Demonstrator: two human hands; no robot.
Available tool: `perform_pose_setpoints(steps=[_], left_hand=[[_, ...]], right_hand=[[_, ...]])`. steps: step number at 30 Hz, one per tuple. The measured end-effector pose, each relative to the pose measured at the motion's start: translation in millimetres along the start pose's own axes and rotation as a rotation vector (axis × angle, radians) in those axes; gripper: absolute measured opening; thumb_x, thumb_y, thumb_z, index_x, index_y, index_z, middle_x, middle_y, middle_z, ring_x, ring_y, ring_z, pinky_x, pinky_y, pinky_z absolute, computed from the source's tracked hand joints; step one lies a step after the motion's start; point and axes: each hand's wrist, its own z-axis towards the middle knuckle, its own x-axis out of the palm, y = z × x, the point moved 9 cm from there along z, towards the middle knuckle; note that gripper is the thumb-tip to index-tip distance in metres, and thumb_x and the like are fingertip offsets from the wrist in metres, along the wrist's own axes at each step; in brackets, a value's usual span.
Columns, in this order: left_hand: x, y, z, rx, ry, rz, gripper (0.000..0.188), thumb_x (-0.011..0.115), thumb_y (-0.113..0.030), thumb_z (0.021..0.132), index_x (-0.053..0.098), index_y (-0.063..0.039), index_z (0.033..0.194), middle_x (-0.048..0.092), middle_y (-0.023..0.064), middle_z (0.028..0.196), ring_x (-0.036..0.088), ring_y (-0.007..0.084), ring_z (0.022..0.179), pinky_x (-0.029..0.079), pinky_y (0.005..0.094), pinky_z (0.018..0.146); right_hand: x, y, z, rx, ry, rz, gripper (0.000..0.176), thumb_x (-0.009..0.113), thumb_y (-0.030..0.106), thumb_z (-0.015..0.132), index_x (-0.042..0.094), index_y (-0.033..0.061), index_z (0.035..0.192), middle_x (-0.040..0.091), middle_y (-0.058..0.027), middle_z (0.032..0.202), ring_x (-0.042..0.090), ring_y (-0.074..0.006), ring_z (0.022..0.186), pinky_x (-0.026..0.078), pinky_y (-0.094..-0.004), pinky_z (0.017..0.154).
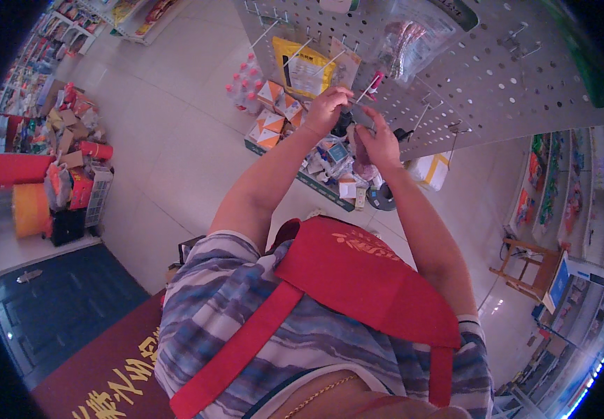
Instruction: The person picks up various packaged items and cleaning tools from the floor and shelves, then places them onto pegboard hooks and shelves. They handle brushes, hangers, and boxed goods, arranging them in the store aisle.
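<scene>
Both hands are raised in front of a grey perforated pegboard (427,99). My left hand (329,111) has its fingers drawn together at one end of a thin greyish strip (356,102); what this strip belongs to is unclear. Close to its other end is the index finger of my right hand (380,140). A purplish, translucent item (360,154) lies against the thumb side of the right hand and extends below it; whether that hand grips it is hidden. Just above the hands, a metal hook (369,88) juts out beside a small pink item (377,79).
A yellow-and-white packet (302,68) and a clear bag (412,42) hang on the board. Below stands a green-edged bin (325,191) of mixed small goods and orange-white boxes (269,128). Bottles with pink caps (246,84) are beside it. A wooden stool (530,267) stands right.
</scene>
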Motion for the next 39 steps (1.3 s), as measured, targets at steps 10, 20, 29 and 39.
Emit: perform_pose_setpoints(steps=[10,20,29,39], left_hand=[[-3,-14,9,-0.031,0.179,0.192,0.019,0.061,-0.008,0.084,0.067,-0.010,0.102,0.065,0.0097,0.107,0.063,0.0295,0.099,0.051,0.0350,0.086],[-1,-18,14,-0.235,0.197,0.123,0.012,0.069,-0.010,0.083,0.068,-0.009,0.095,0.063,0.0083,0.098,0.064,0.0262,0.091,0.051,0.0348,0.081],[9,-10,17,-0.196,0.229,0.107,0.009,0.072,-0.008,0.080,0.066,-0.007,0.086,0.063,0.0076,0.102,0.062,0.0245,0.099,0.051,0.0338,0.085],[7,-16,13,0.015,0.321,0.113,0.014,0.071,-0.011,0.081,0.070,-0.009,0.095,0.063,0.0103,0.116,0.059,0.0284,0.110,0.048,0.0367,0.094]], right_hand=[[-8,-34,24,0.132,-0.032,0.263,0.043,0.066,0.027,0.084,0.062,0.0115,0.124,0.068,-0.0145,0.109,0.066,-0.0244,0.098,0.048,-0.0339,0.088],[9,-54,9,0.126,-0.070,0.254,0.050,0.067,0.033,0.081,0.062,0.0086,0.125,0.067,-0.0170,0.116,0.065,-0.0313,0.106,0.048,-0.0369,0.092],[8,-66,14,0.216,-0.080,0.293,0.045,0.065,0.037,0.084,0.066,0.0110,0.120,0.071,-0.0155,0.103,0.069,-0.0289,0.097,0.051,-0.0350,0.085],[15,-72,16,0.271,-0.050,0.345,0.043,0.066,0.038,0.085,0.068,0.0127,0.119,0.072,-0.0146,0.102,0.069,-0.0270,0.095,0.051,-0.0340,0.084]])
